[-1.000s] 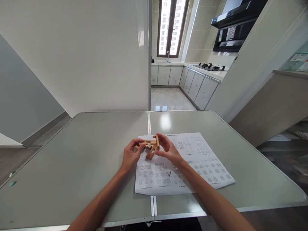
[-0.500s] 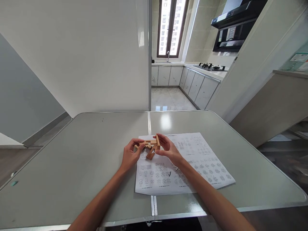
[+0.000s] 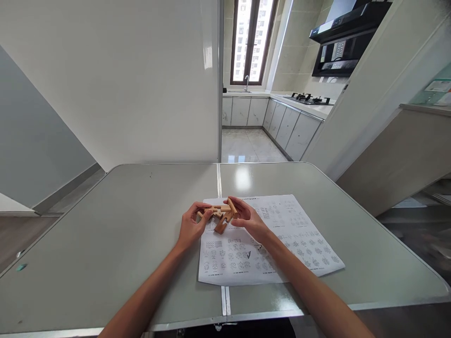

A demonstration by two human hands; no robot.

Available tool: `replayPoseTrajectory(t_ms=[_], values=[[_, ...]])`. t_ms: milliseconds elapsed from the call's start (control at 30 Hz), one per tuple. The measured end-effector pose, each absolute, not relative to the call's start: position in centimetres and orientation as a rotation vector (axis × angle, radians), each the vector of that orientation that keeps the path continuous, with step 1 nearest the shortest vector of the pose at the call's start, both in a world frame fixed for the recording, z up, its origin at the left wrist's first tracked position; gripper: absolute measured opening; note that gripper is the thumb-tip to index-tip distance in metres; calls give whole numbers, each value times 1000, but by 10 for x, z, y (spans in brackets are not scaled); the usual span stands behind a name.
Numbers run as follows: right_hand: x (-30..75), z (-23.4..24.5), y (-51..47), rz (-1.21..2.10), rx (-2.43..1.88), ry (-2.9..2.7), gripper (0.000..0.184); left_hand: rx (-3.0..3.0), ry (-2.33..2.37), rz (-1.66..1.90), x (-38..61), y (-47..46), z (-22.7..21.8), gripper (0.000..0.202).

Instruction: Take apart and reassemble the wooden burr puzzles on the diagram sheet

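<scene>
Since the notched wooden pieces seemingly need steadying, the left hand pinches them over the printed sheet at its ten o'clock; the right hand, half-curled, grips a wooden bar at their three o'clock, apparently controlling its tilt.

Pretty clearly somebody's home: just past the table there's a proper little kitchen, with a gas hob on the counter, a big dark range hood up above, marble-look cabinets, and a tap in front of the window. Oh, and there's a tower block outside.
</scene>
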State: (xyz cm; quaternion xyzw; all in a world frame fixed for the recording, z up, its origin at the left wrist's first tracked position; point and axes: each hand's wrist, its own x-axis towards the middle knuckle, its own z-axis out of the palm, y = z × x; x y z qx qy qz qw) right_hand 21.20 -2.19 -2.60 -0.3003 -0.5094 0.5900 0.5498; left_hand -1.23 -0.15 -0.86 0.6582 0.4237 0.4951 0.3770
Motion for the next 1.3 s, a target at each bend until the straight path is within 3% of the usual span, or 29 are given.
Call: replayPoseTrajectory(t_ms=[367, 600, 933, 1133, 1300], values=[[221, -27, -21, 1424, -722, -1195, 70, 1560, 1120, 1402, -22, 9, -9, 36], [218, -41, -19, 847, -1232, -1521, 87, 1672, 1207, 1410, -19, 7, -14, 33], [204, -44, -29, 487, -1254, -1916, 70, 2001, 1209, 1334, -11, -8, -13, 23], [205, -47, -27, 582, -1282, -1871, 73, 2351, 1123, 1200, -11, -8, -18, 17], [208, -49, -25, 584, -1292, -1853, 61, 2507, 1059, 1050, -9, -9, -17, 15]])
